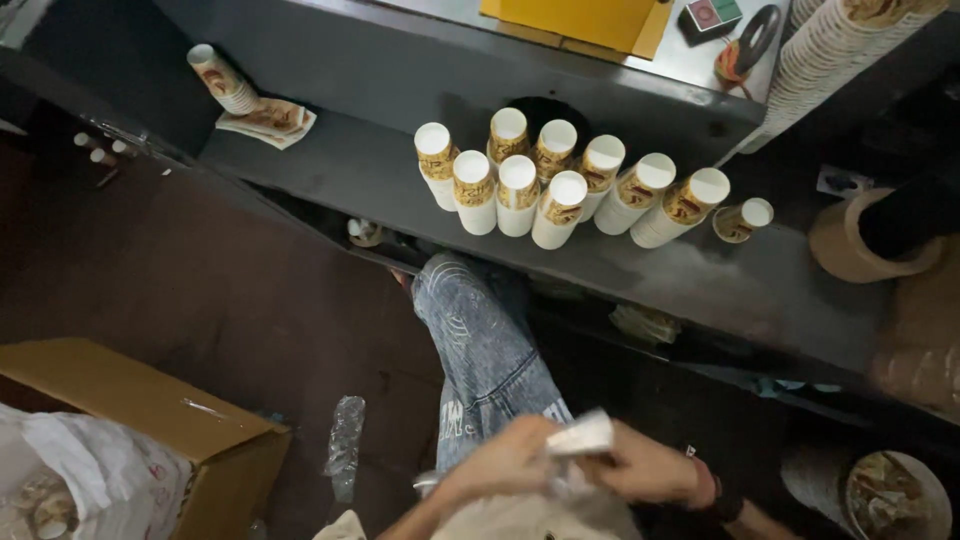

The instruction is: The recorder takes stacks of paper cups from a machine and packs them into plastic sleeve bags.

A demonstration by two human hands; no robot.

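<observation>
At the bottom of the view both of my hands grip a whitish plastic bag (555, 515) over my lap. My left hand (500, 462) pinches its top from the left. My right hand (648, 468) grips the same bunched edge, a white strip (582, 437) sticking up between them. Above them is my leg in patterned jeans (482, 340). On the dark grey shelf (360, 170) beyond stand several stacks of upturned printed paper cups (560, 185).
A long stack of cups (830, 60) leans at the top right, another short stack (222, 82) lies at the shelf's left. A cardboard box (150, 410) and a white bag (90, 480) sit bottom left. A yellow sheet (580, 20) lies above.
</observation>
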